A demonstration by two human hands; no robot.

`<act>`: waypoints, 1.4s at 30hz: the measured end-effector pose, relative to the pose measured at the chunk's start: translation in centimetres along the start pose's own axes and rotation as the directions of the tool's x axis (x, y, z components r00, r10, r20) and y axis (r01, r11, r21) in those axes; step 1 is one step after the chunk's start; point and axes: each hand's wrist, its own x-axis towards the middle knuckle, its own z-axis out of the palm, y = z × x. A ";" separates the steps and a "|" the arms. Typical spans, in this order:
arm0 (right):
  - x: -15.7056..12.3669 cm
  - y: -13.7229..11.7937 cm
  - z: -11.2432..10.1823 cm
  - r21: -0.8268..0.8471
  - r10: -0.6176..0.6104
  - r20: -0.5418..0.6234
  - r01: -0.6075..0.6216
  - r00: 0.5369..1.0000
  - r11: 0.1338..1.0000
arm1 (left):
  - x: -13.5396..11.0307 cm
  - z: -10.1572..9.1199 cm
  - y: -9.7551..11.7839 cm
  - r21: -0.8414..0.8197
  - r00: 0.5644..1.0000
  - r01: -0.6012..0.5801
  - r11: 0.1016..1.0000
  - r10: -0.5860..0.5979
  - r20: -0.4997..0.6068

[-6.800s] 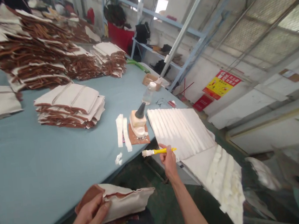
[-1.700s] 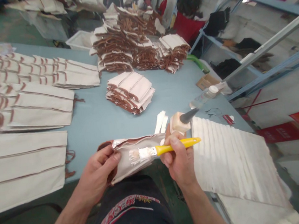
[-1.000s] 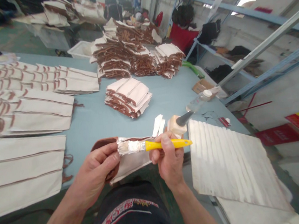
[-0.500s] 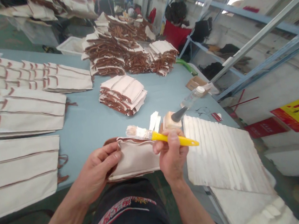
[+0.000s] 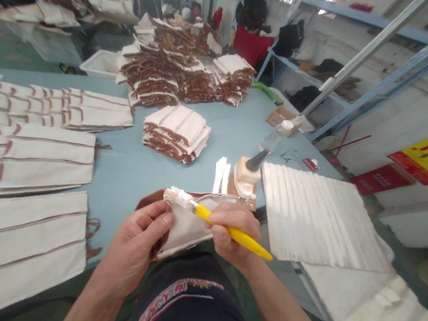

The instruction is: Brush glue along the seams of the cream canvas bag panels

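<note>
My left hand (image 5: 140,238) pinches the left end of a cream fabric piece with brown edging (image 5: 190,226), held at the table's front edge. In my right hand (image 5: 236,231) is a yellow-handled paintbrush (image 5: 240,236), gripped with the handle pointing down to the right. White paste coats its bristles, which touch the top left edge of the piece beside my left fingertips. Just beyond my right hand stands a pale container smeared with white (image 5: 246,175), a dark cone-shaped handle sticking out of it. Two white strips (image 5: 221,174) lie to its left.
A short stack of folded cream and brown pieces (image 5: 176,131) lies ahead, with taller piles (image 5: 167,64) behind. Rows of similar pieces (image 5: 32,233) cover the left side. To the right lie layered white strips (image 5: 318,221), a clear bottle (image 5: 276,137) and a small cardboard box (image 5: 281,115).
My right hand has turned and moved slightly down and left. The brush now slants, and its bristles have moved left onto the piece's top edge near my left fingers.
</note>
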 end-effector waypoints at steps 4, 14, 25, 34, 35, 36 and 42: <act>0.4 0.4 -0.6 -0.109 -0.105 0.081 0.114 0.991 0.988 | -0.4 0.5 0.7 -0.101 0.999 0.036 0.994 -0.035 0.008; 2.1 -0.1 -3.5 -0.123 -0.110 0.155 0.130 0.982 0.984 | -0.8 0.7 1.5 -0.179 0.997 0.070 0.981 -0.076 -0.024; 0.7 -1.8 -4.2 -0.107 -0.046 0.148 0.062 0.988 0.992 | -1.2 0.8 1.8 -0.161 0.999 -0.002 0.987 -0.004 -0.037; 1.2 -1.7 -3.6 -0.215 -0.129 0.254 0.186 0.959 0.959 | -1.1 0.8 0.7 -0.130 1.000 -0.012 0.991 0.010 -0.015; 1.1 -1.6 -3.3 -0.213 -0.111 0.233 0.163 0.966 0.963 | -1.1 0.8 0.6 -0.113 1.000 -0.019 0.993 0.018 -0.007; 0.9 -1.6 -2.9 -0.202 -0.095 0.209 0.138 0.973 0.970 | -1.1 0.8 0.6 -0.097 1.000 -0.025 0.995 0.025 0.001; -0.7 -1.3 0.2 -0.037 0.108 0.016 -0.107 0.994 0.994 | -1.0 1.0 0.4 -0.113 0.999 -0.034 0.993 0.037 0.022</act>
